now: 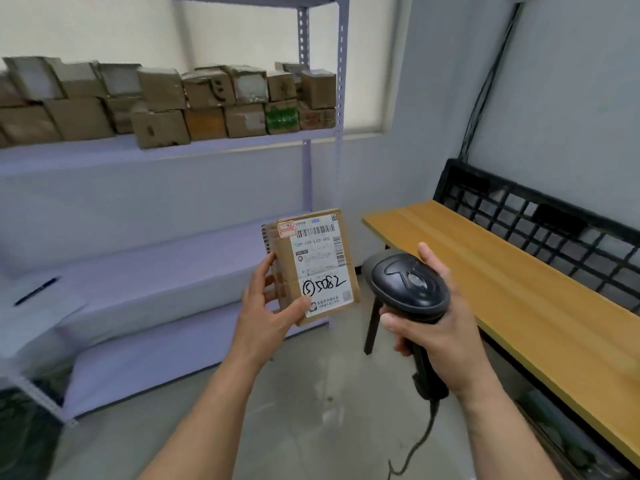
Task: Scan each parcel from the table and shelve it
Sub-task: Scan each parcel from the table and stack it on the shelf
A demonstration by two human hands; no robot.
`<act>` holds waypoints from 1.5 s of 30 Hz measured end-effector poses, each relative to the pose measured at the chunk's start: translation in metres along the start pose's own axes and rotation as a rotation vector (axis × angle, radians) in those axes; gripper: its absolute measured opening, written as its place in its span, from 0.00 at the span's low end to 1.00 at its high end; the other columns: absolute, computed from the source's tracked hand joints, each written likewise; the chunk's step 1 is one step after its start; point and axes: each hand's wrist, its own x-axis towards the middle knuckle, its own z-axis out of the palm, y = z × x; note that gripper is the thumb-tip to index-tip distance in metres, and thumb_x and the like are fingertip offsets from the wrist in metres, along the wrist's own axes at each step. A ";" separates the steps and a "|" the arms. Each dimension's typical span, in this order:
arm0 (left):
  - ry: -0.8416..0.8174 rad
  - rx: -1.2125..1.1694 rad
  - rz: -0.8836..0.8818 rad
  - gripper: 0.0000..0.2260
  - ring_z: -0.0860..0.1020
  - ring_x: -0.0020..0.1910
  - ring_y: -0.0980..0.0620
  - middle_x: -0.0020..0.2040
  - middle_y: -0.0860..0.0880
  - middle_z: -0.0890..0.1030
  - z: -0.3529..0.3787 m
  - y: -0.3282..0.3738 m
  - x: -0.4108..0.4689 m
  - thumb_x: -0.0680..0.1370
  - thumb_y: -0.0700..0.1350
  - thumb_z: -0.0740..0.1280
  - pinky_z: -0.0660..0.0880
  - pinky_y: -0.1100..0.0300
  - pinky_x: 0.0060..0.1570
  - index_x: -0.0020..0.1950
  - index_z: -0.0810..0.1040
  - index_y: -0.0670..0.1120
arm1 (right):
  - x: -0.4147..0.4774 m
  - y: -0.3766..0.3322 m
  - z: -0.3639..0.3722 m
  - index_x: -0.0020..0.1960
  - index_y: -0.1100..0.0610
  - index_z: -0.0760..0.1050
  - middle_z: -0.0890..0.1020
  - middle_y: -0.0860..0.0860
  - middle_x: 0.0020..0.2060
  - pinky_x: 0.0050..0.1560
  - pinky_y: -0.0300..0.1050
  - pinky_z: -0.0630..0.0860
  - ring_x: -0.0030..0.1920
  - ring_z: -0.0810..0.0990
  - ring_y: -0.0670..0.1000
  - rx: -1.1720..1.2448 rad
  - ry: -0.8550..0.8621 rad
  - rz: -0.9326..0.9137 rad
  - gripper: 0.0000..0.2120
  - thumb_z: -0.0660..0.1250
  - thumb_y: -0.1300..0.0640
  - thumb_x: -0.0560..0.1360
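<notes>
While the left hand [268, 311] grips the parcel [313, 263] upright, label facing the person, the right hand [438, 323] at three o'clock wraps the scanner [408, 285], probably aiming for the barcode.

Parcel [313, 265] left of scanner [410, 287]

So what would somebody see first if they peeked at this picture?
Right in the middle, the left hand holds up a brown parcel with big black handwriting on it, while the right hand grips a black scanner just beside it. Behind them, up on the pale shelf, brown boxes sit crowded and stacked two high, and a yellow wooden table stands on the right.
</notes>
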 end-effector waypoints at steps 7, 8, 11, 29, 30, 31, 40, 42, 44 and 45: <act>0.157 0.041 -0.033 0.35 0.75 0.60 0.56 0.67 0.50 0.70 -0.069 -0.023 0.022 0.72 0.45 0.75 0.75 0.70 0.43 0.71 0.60 0.65 | 0.050 0.011 0.079 0.69 0.37 0.65 0.84 0.54 0.44 0.30 0.51 0.75 0.29 0.76 0.55 0.015 -0.166 0.017 0.45 0.74 0.75 0.65; 0.174 0.042 -0.037 0.35 0.75 0.60 0.56 0.66 0.50 0.70 -0.080 -0.026 0.027 0.72 0.44 0.75 0.76 0.71 0.42 0.71 0.60 0.65 | 0.058 0.012 0.090 0.68 0.37 0.65 0.84 0.55 0.45 0.28 0.49 0.75 0.29 0.77 0.53 0.026 -0.187 0.018 0.45 0.74 0.75 0.65; 0.229 0.048 -0.040 0.35 0.75 0.59 0.57 0.66 0.50 0.70 -0.110 -0.033 0.048 0.72 0.44 0.75 0.77 0.70 0.40 0.71 0.60 0.65 | 0.086 0.017 0.123 0.66 0.36 0.66 0.82 0.58 0.48 0.28 0.47 0.76 0.29 0.78 0.51 0.049 -0.256 -0.001 0.45 0.74 0.76 0.65; 0.551 0.082 -0.002 0.27 0.78 0.56 0.55 0.61 0.52 0.77 -0.249 -0.020 0.252 0.77 0.44 0.68 0.79 0.56 0.51 0.71 0.62 0.61 | 0.293 0.029 0.266 0.66 0.31 0.66 0.80 0.45 0.56 0.31 0.45 0.79 0.41 0.84 0.57 0.062 -0.457 -0.106 0.46 0.78 0.72 0.64; 0.576 0.075 -0.007 0.26 0.78 0.56 0.55 0.61 0.51 0.77 -0.259 -0.019 0.261 0.77 0.45 0.68 0.78 0.55 0.52 0.72 0.63 0.60 | 0.301 0.029 0.274 0.66 0.31 0.66 0.81 0.47 0.56 0.31 0.45 0.79 0.37 0.83 0.57 0.050 -0.464 -0.118 0.46 0.77 0.71 0.64; 0.593 0.074 -0.016 0.27 0.78 0.56 0.54 0.60 0.51 0.78 -0.269 -0.019 0.269 0.76 0.47 0.68 0.78 0.51 0.55 0.72 0.63 0.60 | 0.308 0.029 0.281 0.66 0.31 0.66 0.81 0.49 0.55 0.30 0.45 0.78 0.34 0.82 0.57 0.044 -0.467 -0.120 0.46 0.77 0.71 0.64; 0.598 0.085 -0.081 0.32 0.79 0.56 0.50 0.57 0.50 0.80 -0.358 -0.016 0.347 0.67 0.58 0.65 0.76 0.44 0.58 0.71 0.64 0.62 | 0.347 0.032 0.347 0.60 0.22 0.68 0.81 0.57 0.55 0.30 0.43 0.77 0.31 0.81 0.52 0.056 -0.437 -0.100 0.43 0.77 0.61 0.59; 0.567 0.088 -0.098 0.32 0.78 0.56 0.49 0.57 0.49 0.80 -0.374 -0.018 0.368 0.68 0.57 0.65 0.76 0.44 0.57 0.72 0.63 0.60 | 0.355 0.029 0.359 0.60 0.22 0.68 0.81 0.57 0.55 0.30 0.44 0.76 0.30 0.80 0.54 0.053 -0.410 -0.100 0.43 0.78 0.61 0.58; 0.540 0.097 -0.104 0.30 0.78 0.56 0.48 0.58 0.48 0.79 -0.387 -0.022 0.387 0.72 0.56 0.66 0.77 0.44 0.56 0.73 0.63 0.60 | 0.363 0.027 0.369 0.58 0.21 0.68 0.81 0.58 0.55 0.29 0.43 0.76 0.29 0.80 0.55 0.047 -0.373 -0.101 0.43 0.77 0.61 0.58; 0.527 0.105 -0.105 0.28 0.78 0.55 0.48 0.58 0.48 0.78 -0.393 -0.024 0.397 0.74 0.55 0.66 0.77 0.44 0.56 0.73 0.63 0.60 | 0.367 0.026 0.374 0.58 0.21 0.69 0.81 0.58 0.55 0.29 0.43 0.76 0.29 0.80 0.55 0.042 -0.358 -0.103 0.43 0.77 0.61 0.58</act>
